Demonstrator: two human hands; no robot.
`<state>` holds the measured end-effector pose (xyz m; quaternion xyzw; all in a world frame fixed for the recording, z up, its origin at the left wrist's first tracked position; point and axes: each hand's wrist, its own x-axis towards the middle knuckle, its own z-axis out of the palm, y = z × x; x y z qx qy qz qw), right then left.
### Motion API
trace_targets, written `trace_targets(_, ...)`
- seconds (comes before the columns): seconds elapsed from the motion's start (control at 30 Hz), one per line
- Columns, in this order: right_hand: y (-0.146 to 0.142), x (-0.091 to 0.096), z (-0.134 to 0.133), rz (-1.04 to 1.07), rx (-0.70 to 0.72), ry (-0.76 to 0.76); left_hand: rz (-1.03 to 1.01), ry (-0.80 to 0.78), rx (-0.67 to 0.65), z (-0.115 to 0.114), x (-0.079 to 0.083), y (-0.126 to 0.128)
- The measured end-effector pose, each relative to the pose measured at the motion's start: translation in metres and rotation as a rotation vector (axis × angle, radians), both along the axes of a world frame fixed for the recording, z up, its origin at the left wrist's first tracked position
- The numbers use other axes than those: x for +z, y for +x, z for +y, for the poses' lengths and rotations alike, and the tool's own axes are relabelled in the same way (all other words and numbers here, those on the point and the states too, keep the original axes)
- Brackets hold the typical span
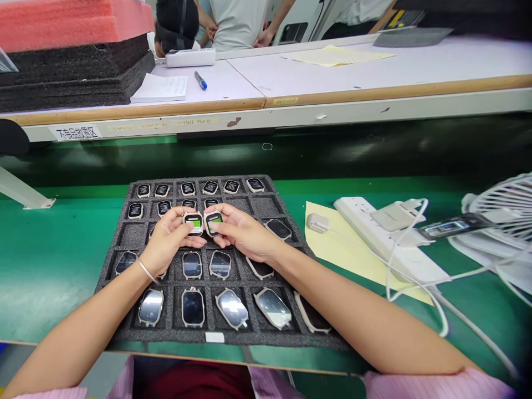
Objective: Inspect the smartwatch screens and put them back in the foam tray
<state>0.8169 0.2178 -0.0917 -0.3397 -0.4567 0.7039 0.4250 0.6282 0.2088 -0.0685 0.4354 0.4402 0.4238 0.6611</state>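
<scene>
I have the green, glossy worktop (pixel 54 249) across the whole lower view, its left side a broad stretch of green beside the tray. Behind it runs a raised pale-lavender shelf with a wooden front edge (pixel 415 69), carrying a stack of pink and black foam blocks (pixel 70 61) at its left end.

The dark grey foam tray with square compartments (pixel 266 208) lies close to the worktop's near edge, with rows of light-framed watches in it; some compartments at mid-left and upper right show bare foam. To its right, where my room narrows, a white caged fan (pixel 509 205), a yellow paper sheet (pixel 344 246) and a long white power strip (pixel 361 219) sit together, with white cables (pixel 477 330) looping near the right forearm.

The left hand (pixel 169 233) is closed round a small square watch with a lit green-and-white screen (pixel 193 223), thumb over its face. The right hand (pixel 239 226) grips a matching lit square watch (pixel 213 222) likewise. I see both watches side by side above the tray's middle; whether they touch, I can't tell.
</scene>
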Motion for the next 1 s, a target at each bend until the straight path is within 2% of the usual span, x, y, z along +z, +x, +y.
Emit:
trace_targets(0.17, -0.0006, 0.0013, 0.0013, 0.031, -0.029, -0.063, -0.039, -0.036, -0.030, 0.0012, 0.0011, -0.0010)
trace_targets(0.6, 0.0009, -0.0002, 0.0004, -0.003, 0.011, 0.017, -0.033, -0.017, -0.032, -0.0004, 0.0019, -0.0027)
trace_targets(1.0, 0.0020, -0.0005, 0.0007, 0.022, 0.033, 0.013, -0.025, -0.008, -0.022, 0.0012, 0.0002, -0.0032)
